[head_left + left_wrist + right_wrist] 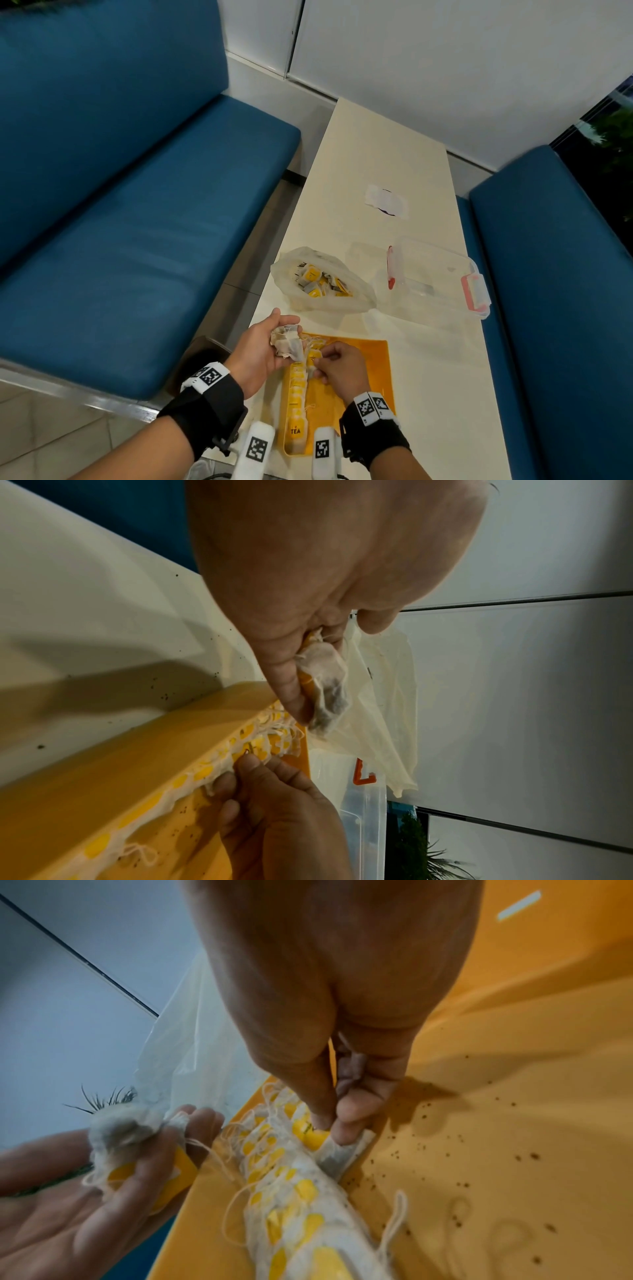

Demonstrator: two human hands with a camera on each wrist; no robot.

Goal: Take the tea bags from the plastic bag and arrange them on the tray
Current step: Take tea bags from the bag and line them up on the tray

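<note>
Left hand [262, 346] gripping bunch of tea bags [287, 341] — crumpled, off-white, strings trailing; right hand [342, 368] pinching yellow-tagged bag [337, 1153] onto tray [373, 370].

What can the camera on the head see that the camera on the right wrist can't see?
Only the head camera shows the whole table, the blue seats, the clear box with red clips and the tea bags inside the plastic bag.

Only the right wrist camera shows the dark tea crumbs on the tray and the right hand's fingertips pinching one tea bag at the end of the row.

Both show the orange tray, the row of tea bags, and the left hand holding a bunch of tea bags.
</note>
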